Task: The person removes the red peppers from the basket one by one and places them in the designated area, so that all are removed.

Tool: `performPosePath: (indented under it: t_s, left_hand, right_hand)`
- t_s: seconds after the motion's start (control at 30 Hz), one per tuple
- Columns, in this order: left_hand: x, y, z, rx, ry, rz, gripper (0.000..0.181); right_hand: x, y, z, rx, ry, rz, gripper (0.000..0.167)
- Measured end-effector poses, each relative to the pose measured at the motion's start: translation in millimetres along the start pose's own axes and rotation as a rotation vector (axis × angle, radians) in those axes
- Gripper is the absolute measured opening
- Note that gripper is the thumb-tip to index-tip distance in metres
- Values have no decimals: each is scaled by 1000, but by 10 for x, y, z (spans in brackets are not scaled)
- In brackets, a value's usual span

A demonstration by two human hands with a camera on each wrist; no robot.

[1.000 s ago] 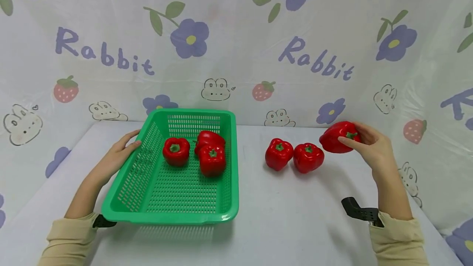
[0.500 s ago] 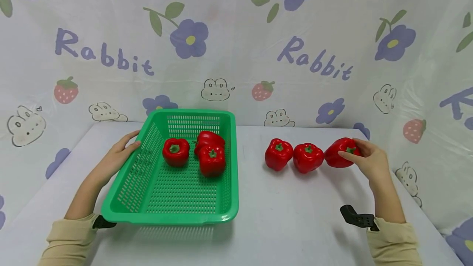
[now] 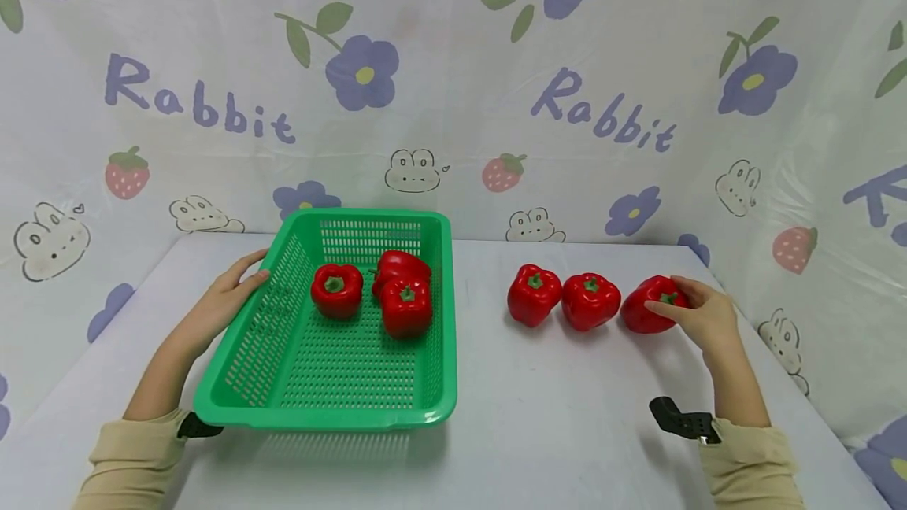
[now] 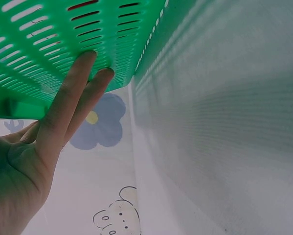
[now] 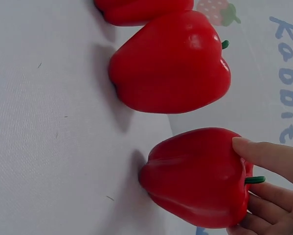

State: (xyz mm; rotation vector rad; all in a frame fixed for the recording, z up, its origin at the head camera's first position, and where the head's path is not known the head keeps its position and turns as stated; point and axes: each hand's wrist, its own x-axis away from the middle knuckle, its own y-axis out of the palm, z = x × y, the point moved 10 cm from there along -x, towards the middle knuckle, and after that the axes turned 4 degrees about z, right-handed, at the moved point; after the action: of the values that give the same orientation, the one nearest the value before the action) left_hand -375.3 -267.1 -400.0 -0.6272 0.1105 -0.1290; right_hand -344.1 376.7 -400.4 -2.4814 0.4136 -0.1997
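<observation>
On the pale surface point(image 3: 567, 408), a green basket point(image 3: 326, 418) stands at eight o'clock of the head view, the left hand point(image 3: 225, 296) resting straight fingers against its nine-o'clock wall, the right hand point(image 3: 711, 319) pinching a red pepper point(image 5: 195, 178) at four o'clock, whose nine-o'clock side two loose peppers point(image 3: 591, 305) obstruct.

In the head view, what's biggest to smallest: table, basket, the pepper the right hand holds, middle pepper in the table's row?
Table
Basket
Held pepper and middle pepper: too alike to rank, and the right hand hides part of one.
</observation>
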Motion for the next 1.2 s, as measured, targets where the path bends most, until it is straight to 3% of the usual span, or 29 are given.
performPosePath:
  t_s: [0.47,1.2]
  left_hand:
    - [3,-1,8,2,3,0,62]
    - [22,-4,36,18,3,2,63]
  right_hand:
    - [-78,93,-78,-1,-34,47,72]
    - [-79,122,-210,-20,-67,46,71]
